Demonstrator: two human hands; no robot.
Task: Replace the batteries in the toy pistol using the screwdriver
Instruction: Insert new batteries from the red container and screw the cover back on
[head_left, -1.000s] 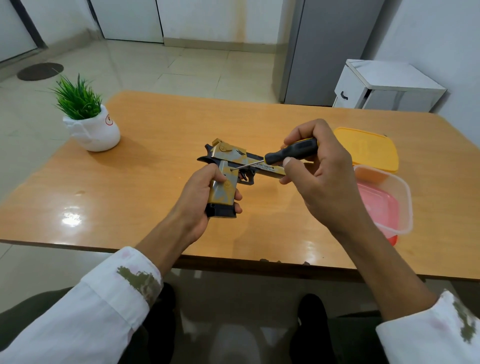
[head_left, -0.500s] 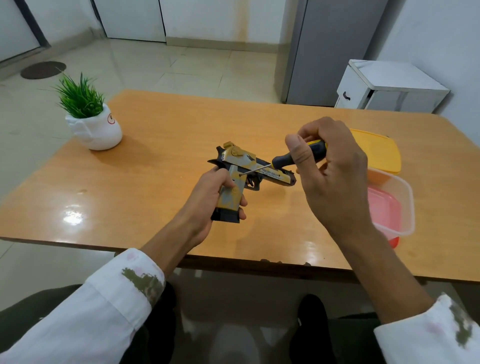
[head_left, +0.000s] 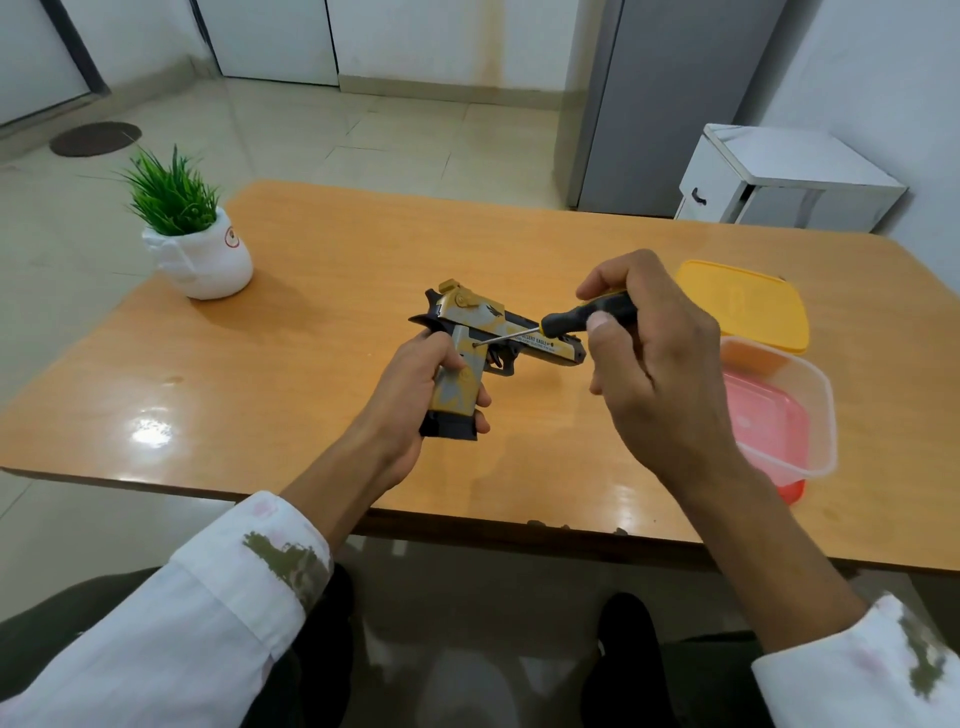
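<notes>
Gold-and-grey plastic toy pistol (head_left: 488, 316) is held over the wooden table (head_left: 311, 260), with the left hand (head_left: 410, 395) wrapped round its grip. The right hand (head_left: 660, 374) grasps the black-handled screwdriver (head_left: 576, 318), tip on a grip screw. Looks early: cover not yet off, no batteries visible, swap and reclosing left.
</notes>
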